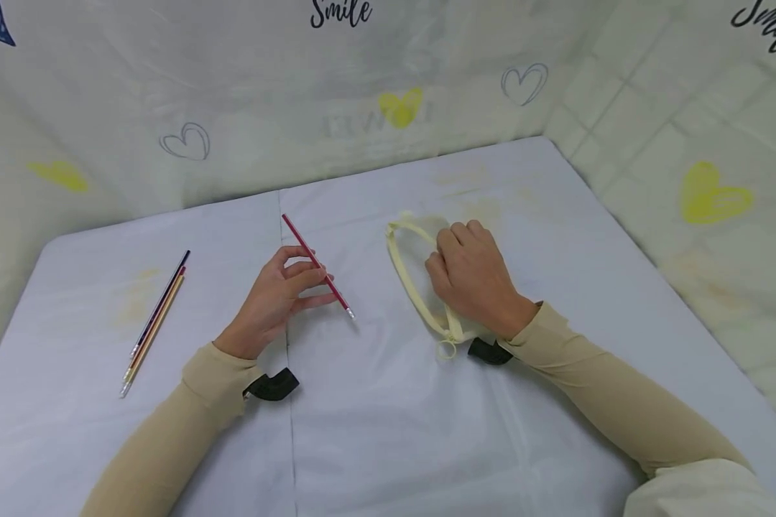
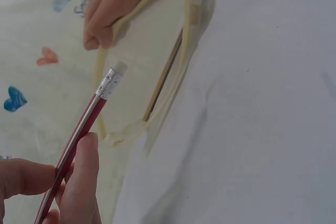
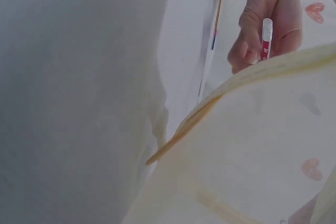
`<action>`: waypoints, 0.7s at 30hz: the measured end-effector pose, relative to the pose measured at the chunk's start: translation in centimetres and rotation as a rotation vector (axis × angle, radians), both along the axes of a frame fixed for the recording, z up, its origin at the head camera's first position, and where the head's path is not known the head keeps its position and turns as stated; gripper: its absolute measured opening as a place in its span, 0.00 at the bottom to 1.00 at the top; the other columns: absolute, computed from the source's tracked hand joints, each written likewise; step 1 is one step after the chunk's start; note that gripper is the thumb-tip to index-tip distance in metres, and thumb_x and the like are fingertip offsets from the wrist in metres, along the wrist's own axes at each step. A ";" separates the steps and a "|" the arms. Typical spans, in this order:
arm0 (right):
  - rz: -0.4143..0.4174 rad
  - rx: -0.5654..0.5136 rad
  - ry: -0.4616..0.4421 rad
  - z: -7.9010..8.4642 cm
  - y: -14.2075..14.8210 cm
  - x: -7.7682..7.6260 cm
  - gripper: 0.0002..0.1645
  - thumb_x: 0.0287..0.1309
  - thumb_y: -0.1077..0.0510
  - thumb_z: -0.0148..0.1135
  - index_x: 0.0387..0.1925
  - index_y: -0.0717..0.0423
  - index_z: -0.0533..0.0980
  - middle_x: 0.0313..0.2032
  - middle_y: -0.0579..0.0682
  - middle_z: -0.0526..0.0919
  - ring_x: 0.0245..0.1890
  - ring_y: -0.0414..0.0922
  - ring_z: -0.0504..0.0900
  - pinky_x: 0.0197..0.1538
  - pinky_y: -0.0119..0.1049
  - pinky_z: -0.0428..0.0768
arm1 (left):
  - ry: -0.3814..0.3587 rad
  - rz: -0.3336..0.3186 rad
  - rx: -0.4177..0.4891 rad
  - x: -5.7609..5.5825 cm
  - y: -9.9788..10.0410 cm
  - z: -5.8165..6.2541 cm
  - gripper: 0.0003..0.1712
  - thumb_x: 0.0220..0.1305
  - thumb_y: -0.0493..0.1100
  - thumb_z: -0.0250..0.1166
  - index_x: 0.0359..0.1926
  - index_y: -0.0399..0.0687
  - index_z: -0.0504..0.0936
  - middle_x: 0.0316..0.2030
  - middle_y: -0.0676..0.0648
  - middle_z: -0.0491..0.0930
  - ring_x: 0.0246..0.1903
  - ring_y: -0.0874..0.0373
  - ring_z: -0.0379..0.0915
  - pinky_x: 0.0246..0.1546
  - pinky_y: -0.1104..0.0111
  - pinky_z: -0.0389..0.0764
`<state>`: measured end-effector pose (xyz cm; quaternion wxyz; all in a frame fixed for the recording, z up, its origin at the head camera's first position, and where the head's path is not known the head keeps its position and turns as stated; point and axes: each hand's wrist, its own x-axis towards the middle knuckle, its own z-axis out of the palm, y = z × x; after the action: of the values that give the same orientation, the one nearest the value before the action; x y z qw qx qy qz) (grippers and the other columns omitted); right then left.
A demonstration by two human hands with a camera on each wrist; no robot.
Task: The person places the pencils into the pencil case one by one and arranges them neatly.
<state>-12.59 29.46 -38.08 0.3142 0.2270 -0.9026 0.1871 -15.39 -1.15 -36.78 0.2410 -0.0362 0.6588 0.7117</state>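
My left hand (image 1: 270, 301) pinches a red pencil (image 1: 302, 243) between thumb and fingers, tilted over the table. Its eraser end points toward the pouch in the left wrist view. With curled fingers, my right hand (image 1: 472, 273) grips the rim of a pale yellow, see-through pouch (image 1: 406, 281), so its mouth stands open in a loop. A ring (image 1: 447, 350) hangs at the pouch's near end. Within that mouth, a thin wooden-coloured pencil (image 2: 164, 77) shows in the left wrist view. The right hand's fingertips are hidden in the head view.
A dark pencil (image 1: 162, 301), another red one and a yellow pencil (image 1: 155, 329) lie side by side on the left of the white-covered table (image 1: 388, 445). A seam runs down the cover. Printed curtains (image 1: 259, 86) stand behind and at the sides.
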 end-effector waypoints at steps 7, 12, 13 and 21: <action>0.002 -0.013 0.005 -0.1 0.1 0.0 0.20 0.66 0.65 0.41 0.16 0.55 0.57 0.18 0.51 0.55 0.22 0.47 0.51 0.32 0.38 0.51 | -0.011 0.032 0.060 -0.1 2.8 -0.6 0.31 0.74 0.35 0.61 0.70 0.41 0.56 0.45 0.48 0.77 0.52 0.53 0.80 0.53 0.53 0.90; -0.009 -0.014 0.004 -0.1 0.1 0.1 0.19 0.65 0.65 0.41 0.16 0.56 0.58 0.18 0.51 0.56 0.22 0.48 0.52 0.32 0.38 0.51 | 0.000 0.036 0.101 -0.2 4.7 -0.5 0.31 0.74 0.34 0.59 0.70 0.39 0.56 0.44 0.47 0.77 0.48 0.54 0.82 0.53 0.52 0.90; -0.010 -0.016 0.002 -0.1 0.1 0.1 0.19 0.64 0.65 0.41 0.16 0.56 0.58 0.18 0.51 0.56 0.22 0.48 0.52 0.32 0.37 0.51 | 0.001 0.034 0.107 -0.2 5.1 -0.5 0.31 0.74 0.33 0.59 0.71 0.38 0.55 0.44 0.47 0.77 0.48 0.54 0.81 0.53 0.52 0.90; -0.025 -0.009 -0.005 -0.2 0.1 0.0 0.17 0.62 0.64 0.40 0.16 0.55 0.58 0.18 0.50 0.57 0.23 0.48 0.54 0.32 0.36 0.51 | 0.002 0.005 0.142 0.1 8.0 -1.2 0.31 0.73 0.31 0.59 0.69 0.38 0.55 0.42 0.47 0.78 0.44 0.56 0.82 0.53 0.51 0.90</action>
<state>-12.62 29.60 -38.24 0.3151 0.2140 -0.9053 0.1880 -15.29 6.83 -37.93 0.2404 -0.0200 0.6069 0.7573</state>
